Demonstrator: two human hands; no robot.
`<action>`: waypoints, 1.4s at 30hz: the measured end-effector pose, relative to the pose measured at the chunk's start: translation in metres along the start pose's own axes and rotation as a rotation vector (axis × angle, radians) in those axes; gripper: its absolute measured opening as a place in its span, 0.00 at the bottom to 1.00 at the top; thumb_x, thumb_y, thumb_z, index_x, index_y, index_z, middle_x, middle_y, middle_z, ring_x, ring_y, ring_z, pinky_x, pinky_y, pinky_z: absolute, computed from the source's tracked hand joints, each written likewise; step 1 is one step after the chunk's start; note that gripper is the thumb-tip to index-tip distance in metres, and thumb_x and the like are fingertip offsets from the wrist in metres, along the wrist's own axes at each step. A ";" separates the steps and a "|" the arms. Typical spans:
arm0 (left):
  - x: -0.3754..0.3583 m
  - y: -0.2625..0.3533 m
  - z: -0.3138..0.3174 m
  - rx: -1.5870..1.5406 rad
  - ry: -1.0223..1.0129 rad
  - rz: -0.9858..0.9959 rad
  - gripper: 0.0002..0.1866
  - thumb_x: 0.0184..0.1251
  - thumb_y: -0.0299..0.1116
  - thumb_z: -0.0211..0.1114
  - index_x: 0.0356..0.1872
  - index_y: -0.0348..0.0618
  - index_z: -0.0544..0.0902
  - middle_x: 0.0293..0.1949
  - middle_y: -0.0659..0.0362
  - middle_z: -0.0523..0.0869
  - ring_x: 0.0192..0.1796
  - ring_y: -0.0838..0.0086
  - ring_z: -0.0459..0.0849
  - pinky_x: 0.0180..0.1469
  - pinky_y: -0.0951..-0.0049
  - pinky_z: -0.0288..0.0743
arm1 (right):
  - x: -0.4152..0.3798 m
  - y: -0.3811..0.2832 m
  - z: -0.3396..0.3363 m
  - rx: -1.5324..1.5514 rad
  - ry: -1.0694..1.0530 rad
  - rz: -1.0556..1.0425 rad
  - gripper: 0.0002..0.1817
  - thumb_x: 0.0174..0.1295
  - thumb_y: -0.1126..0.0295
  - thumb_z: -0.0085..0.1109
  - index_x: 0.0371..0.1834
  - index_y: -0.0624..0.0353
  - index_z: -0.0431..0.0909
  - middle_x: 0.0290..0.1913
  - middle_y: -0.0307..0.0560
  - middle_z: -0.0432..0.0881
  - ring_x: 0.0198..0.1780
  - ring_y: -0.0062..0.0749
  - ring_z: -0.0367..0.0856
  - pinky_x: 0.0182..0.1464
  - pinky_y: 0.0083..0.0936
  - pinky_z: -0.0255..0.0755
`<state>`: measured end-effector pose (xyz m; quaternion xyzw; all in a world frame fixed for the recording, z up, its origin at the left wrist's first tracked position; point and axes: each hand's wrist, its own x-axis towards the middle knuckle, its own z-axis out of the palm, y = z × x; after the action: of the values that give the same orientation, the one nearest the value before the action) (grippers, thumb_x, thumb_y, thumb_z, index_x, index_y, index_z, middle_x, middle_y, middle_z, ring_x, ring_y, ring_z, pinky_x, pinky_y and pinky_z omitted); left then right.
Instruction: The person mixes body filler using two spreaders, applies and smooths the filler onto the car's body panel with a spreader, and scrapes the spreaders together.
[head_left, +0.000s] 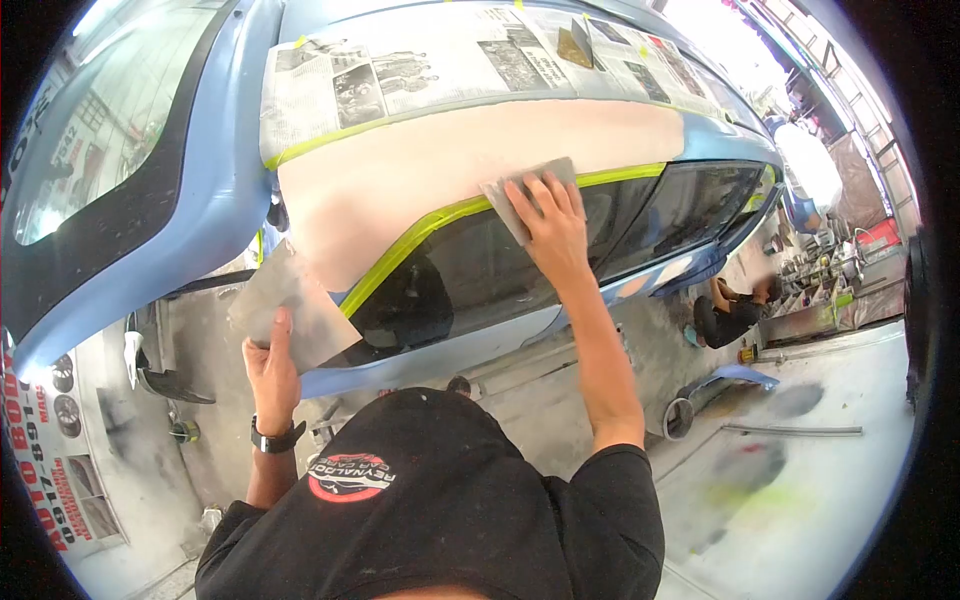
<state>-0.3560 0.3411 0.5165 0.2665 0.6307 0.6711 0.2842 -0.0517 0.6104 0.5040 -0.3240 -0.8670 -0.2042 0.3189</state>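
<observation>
My left hand (271, 375) grips the lower edge of a flat grey putty board (290, 305), thumb on its upper face, held out beside the car. A pinkish tint shows toward its right corner. Above the side window, my right hand (548, 225) presses a thin grey rectangular spreader (515, 208) with its fingers laid over it. The spreader overlaps the yellow-green masking tape (620, 175) along the window's top edge and the lower part of the pink filler-coated roof side (440, 150). Its underside is hidden.
Taped newspaper (430, 75) covers the blue car's roof, with a small dark-and-tan object (575, 45) on it. An open blue rear hatch (215, 190) rises at left. Another person (735, 310) crouches at right near shelves (840, 275). A blue panel (735, 376) lies on the floor.
</observation>
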 end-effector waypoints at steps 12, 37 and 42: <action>0.004 0.004 0.003 0.057 -0.063 0.007 0.14 0.76 0.39 0.62 0.40 0.36 0.84 0.33 0.69 0.82 0.34 0.87 0.73 0.37 0.80 0.66 | 0.019 -0.031 0.021 0.096 0.069 0.074 0.24 0.60 0.71 0.58 0.62 0.45 0.78 0.61 0.46 0.76 0.61 0.50 0.74 0.65 0.56 0.65; 0.005 0.001 0.005 -0.006 -0.142 -0.006 0.11 0.76 0.35 0.62 0.47 0.38 0.82 0.39 0.68 0.83 0.41 0.87 0.75 0.44 0.81 0.69 | 0.043 -0.030 -0.025 0.000 0.008 0.089 0.21 0.60 0.72 0.56 0.58 0.45 0.82 0.53 0.44 0.80 0.57 0.46 0.77 0.61 0.57 0.68; 0.006 -0.004 0.002 -0.049 -0.184 -0.026 0.11 0.76 0.34 0.62 0.51 0.38 0.82 0.42 0.67 0.84 0.43 0.85 0.77 0.46 0.80 0.71 | 0.079 -0.054 -0.014 0.024 -0.147 0.048 0.19 0.62 0.68 0.53 0.56 0.45 0.82 0.52 0.43 0.81 0.56 0.44 0.78 0.61 0.58 0.67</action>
<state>-0.3586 0.3467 0.5124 0.3116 0.5888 0.6553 0.3560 -0.1298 0.5982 0.5603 -0.3548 -0.8825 -0.1619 0.2629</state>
